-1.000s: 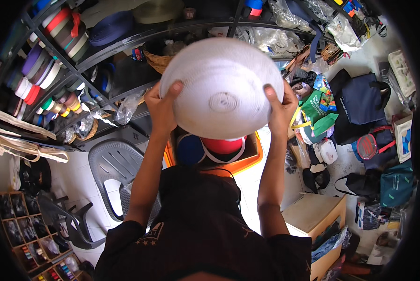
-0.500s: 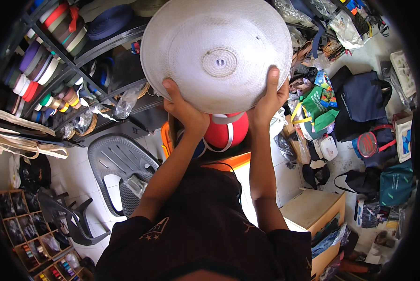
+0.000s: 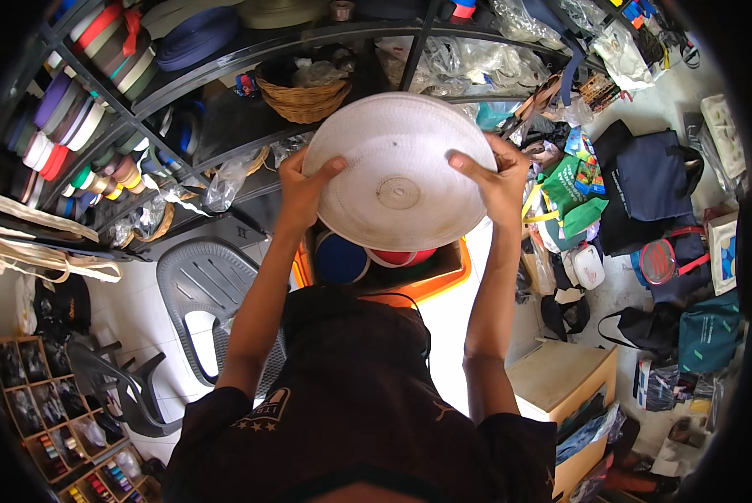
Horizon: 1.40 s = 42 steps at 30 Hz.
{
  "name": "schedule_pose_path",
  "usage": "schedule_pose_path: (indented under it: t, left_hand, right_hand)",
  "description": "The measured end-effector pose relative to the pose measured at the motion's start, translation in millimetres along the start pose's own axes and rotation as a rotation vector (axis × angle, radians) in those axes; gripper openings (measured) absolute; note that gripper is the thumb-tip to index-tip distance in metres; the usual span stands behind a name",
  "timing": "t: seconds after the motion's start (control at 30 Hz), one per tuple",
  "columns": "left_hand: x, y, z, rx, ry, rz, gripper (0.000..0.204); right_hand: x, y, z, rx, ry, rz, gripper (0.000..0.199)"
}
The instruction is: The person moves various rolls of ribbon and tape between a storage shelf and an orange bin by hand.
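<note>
A large coiled roll of white webbing point(image 3: 397, 172) is being held up in front of the body, above the far part of an orange-rimmed crate point(image 3: 444, 287), with its flat spiral face being shown. Its left edge is being gripped by the left hand point(image 3: 303, 191) and its right edge by the right hand point(image 3: 503, 183), each thumb being laid over the face while the other fingers are mostly being hidden. For steady handling, even pressure from both sides is probably being called for, and the middle is best being left unpushed, since the coil could be slipping out of its spiral.

One white roll is being counted, held by two hands over one crate. Inside the crate, two items are being partly shown: one blue round item point(image 3: 342, 258) and one red rounded item point(image 3: 403, 257), both edged in white. To the left, two plastic chairs are being seen: one grey chair point(image 3: 201, 277) and, nearer, one dark chair point(image 3: 145, 396). On the far shelf, one large wicker basket point(image 3: 304, 102) is being kept.
</note>
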<state>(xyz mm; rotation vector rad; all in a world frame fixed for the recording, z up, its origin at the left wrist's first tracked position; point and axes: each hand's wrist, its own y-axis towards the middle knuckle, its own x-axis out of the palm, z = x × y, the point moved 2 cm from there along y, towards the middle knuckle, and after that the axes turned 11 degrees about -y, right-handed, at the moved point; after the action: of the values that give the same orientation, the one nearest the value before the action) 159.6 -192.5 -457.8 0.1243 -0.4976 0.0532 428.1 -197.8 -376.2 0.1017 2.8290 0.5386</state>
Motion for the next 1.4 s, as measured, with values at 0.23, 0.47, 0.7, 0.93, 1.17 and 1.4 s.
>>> schedule_pose_path:
  t: [0.23, 0.47, 0.7, 0.93, 1.17, 1.4]
  left_hand:
    - [22.2, -0.3, 20.3, 0.270, -0.425, 0.304, 0.055]
    - [47.2, -4.0, 10.2, 0.399, -0.413, 0.323, 0.068]
    - [-0.5, 8.6, 37.7, 0.181, -0.128, 0.178, 0.043]
    - [31.2, -3.3, 21.4, 0.271, -0.491, 0.240, 0.073]
    - [78.2, -13.5, 13.2, 0.327, -0.564, 0.203, 0.080]
    - [21.6, 7.8, 59.2, 0.177, -0.394, 0.163, 0.046]
  right_hand:
    - [13.4, 3.4, -7.4, -0.095, 0.205, 0.296, 0.028]
    - [62.5, 11.2, -9.7, -0.164, 0.392, 0.565, 0.032]
    - [17.1, 12.5, -35.2, -0.174, 0.050, 0.236, 0.026]
    - [38.9, -1.1, -1.9, -0.089, 0.295, 0.407, 0.029]
    - [92.1, -18.3, -9.8, -0.127, 0.417, 0.656, 0.056]
    - [22.0, -0.9, -21.2, -0.248, 0.272, 0.344, 0.045]
